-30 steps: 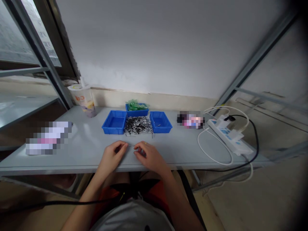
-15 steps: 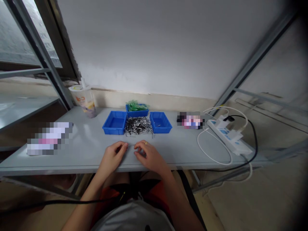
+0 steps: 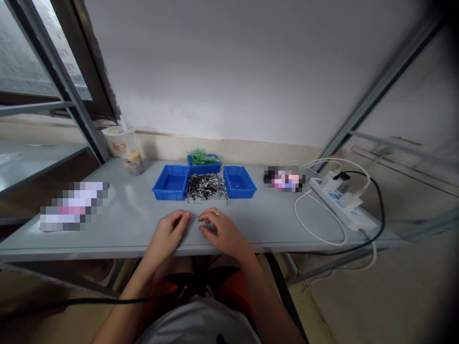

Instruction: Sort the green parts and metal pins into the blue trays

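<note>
My left hand [image 3: 171, 231] is closed in a pinch on a thin metal pin [image 3: 194, 216], whose shaft sticks out to the right. Facing it, my right hand [image 3: 223, 231] has thumb and forefinger apart, its fingertips close to the pin's free end; whether they touch it I cannot tell. Beyond both hands lies a loose heap of small shiny metal pins [image 3: 207, 187]. Left of the heap is a blue tray [image 3: 171, 195] with nothing visible inside. A second blue tray [image 3: 241, 193], on the right, has a few small metal pieces in it.
Behind the heap, a third blue tray [image 3: 204, 169] holds green plastic film [image 3: 201, 156]. A drink cup [image 3: 125, 150] stands at the back left of the grey table [image 3: 118, 234]. Blurred flat items lie at both sides. A power strip [image 3: 344, 208] with cables occupies the right end.
My right hand has shifted very slightly left, its fingertips a little nearer the left hand. The left hand keeps its pinch in the same place.
</note>
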A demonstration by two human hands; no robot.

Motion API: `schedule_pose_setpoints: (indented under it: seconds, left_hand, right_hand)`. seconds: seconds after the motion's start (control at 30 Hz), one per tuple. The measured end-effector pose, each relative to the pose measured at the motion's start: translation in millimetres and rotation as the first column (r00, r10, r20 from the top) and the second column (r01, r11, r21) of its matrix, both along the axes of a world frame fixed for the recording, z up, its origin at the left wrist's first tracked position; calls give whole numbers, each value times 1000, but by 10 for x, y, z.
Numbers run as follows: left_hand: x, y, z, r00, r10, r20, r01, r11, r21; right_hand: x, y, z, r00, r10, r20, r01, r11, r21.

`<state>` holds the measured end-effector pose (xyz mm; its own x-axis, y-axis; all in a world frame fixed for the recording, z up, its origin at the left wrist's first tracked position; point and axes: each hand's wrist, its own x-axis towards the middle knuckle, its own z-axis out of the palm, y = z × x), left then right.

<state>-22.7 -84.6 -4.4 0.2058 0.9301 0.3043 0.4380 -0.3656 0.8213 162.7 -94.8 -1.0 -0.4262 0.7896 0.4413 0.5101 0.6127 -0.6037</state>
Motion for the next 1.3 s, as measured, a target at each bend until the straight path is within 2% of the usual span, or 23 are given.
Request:
schedule_pose_setpoints:
  seconds: [0.23, 0.5, 0.7, 0.83, 0.9, 1.07, 1.3]
  left_hand:
    - [7, 18, -1, 1000, 14, 10, -14, 1000, 0]
    - [2, 50, -14, 997, 55, 51, -55, 998, -11]
    - [-12, 91, -85, 987, 77, 141, -73, 997, -35]
    - [-8, 83, -86, 993, 67, 95, -65, 998, -17]
    - [-5, 74, -75, 995, 58, 79, -58, 998, -7]
    - [10, 56, -53, 995, 46, 92, -44, 999, -18]
    - [23, 62, -55, 993, 50, 102, -48, 999, -27]
  right_hand:
    - [2, -6, 3, 999, -3, 32, 4, 1000, -22]
    - [-5, 15, 5, 1000, -22, -7, 22, 1000, -14]
    - [-2, 95, -71, 971, -183, -156, 176, 983, -58]
    - [76, 184, -57, 894, -323, -310, 286, 945, -162]
    - [159, 244, -27, 855, -402, -327, 372, 915, -154]
    - [404, 422, 55, 812, -534, -236, 543, 839, -32]
    - [545, 599, 53, 759, -651, -10, 651, 757, 62]
